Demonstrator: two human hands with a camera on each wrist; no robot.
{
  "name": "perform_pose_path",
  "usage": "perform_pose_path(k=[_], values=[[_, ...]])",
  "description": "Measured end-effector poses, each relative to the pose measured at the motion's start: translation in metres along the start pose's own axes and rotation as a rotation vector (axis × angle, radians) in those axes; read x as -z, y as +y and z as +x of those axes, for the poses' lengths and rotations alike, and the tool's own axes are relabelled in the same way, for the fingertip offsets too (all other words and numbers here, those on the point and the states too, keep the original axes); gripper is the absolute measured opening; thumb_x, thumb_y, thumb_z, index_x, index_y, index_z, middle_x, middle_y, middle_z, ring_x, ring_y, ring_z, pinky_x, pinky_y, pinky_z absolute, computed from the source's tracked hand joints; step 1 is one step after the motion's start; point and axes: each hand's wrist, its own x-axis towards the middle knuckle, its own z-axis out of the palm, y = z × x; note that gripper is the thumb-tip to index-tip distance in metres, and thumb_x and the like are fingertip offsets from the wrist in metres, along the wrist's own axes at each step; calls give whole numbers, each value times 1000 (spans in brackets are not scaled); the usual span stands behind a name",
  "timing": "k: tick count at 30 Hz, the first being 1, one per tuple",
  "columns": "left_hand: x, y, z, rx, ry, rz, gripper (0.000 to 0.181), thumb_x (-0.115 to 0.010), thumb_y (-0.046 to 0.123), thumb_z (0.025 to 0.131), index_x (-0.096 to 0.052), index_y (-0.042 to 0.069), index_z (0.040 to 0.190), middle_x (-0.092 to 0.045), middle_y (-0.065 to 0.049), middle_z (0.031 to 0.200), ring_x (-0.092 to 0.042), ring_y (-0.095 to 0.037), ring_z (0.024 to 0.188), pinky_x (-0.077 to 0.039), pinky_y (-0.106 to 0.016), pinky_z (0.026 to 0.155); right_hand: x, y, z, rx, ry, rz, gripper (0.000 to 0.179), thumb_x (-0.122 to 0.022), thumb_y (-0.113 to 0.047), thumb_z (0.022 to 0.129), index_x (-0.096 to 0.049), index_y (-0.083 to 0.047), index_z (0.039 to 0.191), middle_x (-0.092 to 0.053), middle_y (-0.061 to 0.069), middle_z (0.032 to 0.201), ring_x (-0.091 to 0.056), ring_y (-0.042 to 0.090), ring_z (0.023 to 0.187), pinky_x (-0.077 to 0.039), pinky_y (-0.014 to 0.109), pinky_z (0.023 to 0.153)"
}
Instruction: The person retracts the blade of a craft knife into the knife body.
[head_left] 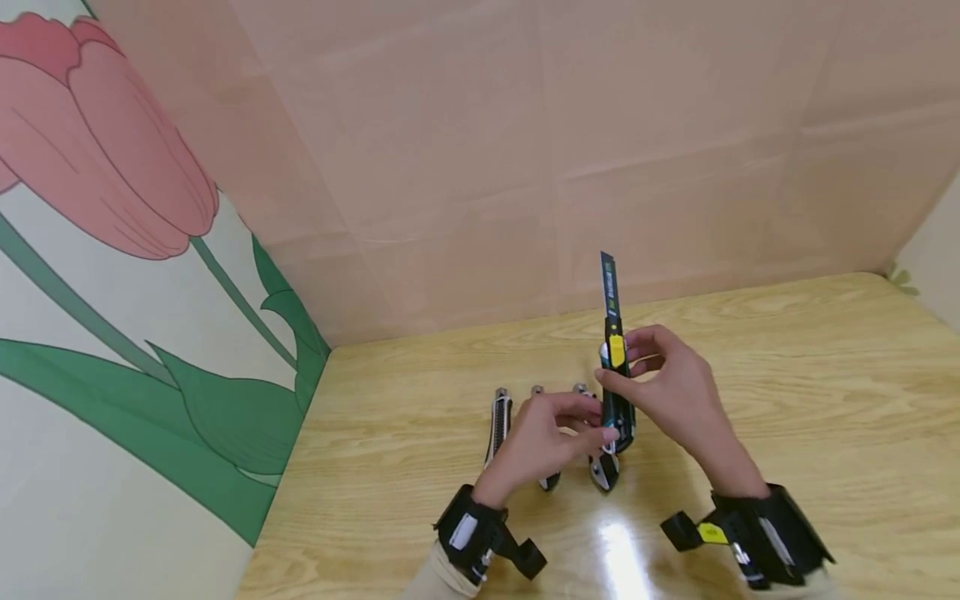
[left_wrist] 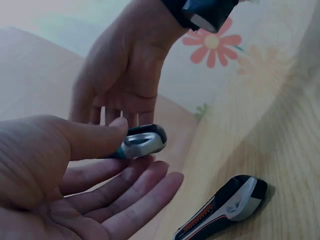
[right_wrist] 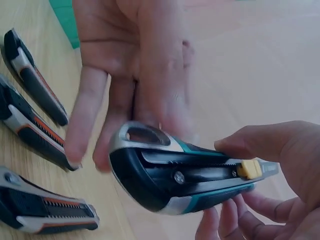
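Note:
A black utility knife (head_left: 617, 354) with teal and silver trim and a yellow slider is held upright above the table, its long dark blade (head_left: 609, 283) out at the top. My right hand (head_left: 678, 392) pinches its upper body between thumb and fingers, near the slider (right_wrist: 251, 169) in the right wrist view. At the lower end, my left hand (head_left: 540, 442) pinches the knife between thumb and fingers. The left wrist view shows the silver looped butt (left_wrist: 145, 143) at the left thumb tip, the other left fingers fairly straight beneath.
Three more utility knives, black and silver with orange lines, lie on the wooden table: a left one (head_left: 498, 421), a middle one (head_left: 550, 482) partly behind my left hand, and a right one (head_left: 604, 473). Behind stands a pinkish covered wall (head_left: 465, 167); a tulip-printed wall (head_left: 112, 150) is at left.

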Motion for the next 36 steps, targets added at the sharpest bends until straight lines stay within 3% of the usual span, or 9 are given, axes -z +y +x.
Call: perform_pose_path(k=[7,11,16,23,29,36], values=[[-2,8,0,28,46,-56,24,-71,8,87,-68,2,109,-71,-7,93,-68,-10,73,-57,-22,59,-2,-4,0,15,-12,33,60,-73,-49,81,-51,-6,117,-60,12,103,-59,28,89,-52,38,67],[0,3,0,30,75,-46,24,-73,11,86,-70,7,109,-71,-3,96,-68,-8,75,-57,-23,60,0,-4,1,13,-38,108,54,-65,-51,88,-54,-6,116,-60,12,102,-58,27,92,-54,36,69],[1,-6,1,40,60,-115,24,-74,13,85,-72,11,109,-71,0,95,-67,-7,77,-58,-26,63,1,-5,2,-18,-94,239,51,-57,-51,93,-60,-4,112,-62,14,104,-61,25,88,-59,30,66],[2,-6,0,37,71,-93,25,-76,17,84,-73,14,108,-72,4,93,-67,-6,81,-57,-22,67,4,-4,3,-38,-149,306,53,-52,-50,96,-64,-2,115,-63,17,109,-62,19,92,-59,33,69],[2,-3,0,72,76,-139,27,-76,16,83,-73,14,110,-72,3,90,-68,-6,77,-58,-23,64,0,-4,3,-58,-110,323,52,-54,-50,95,-65,-5,118,-62,14,110,-61,18,92,-58,29,71],[-1,-3,2,67,81,-119,27,-76,13,83,-73,12,109,-72,3,89,-68,-4,76,-57,-23,63,-2,-3,2,-22,-62,313,47,-57,-46,95,-66,-4,114,-65,13,103,-61,17,86,-58,26,69]])
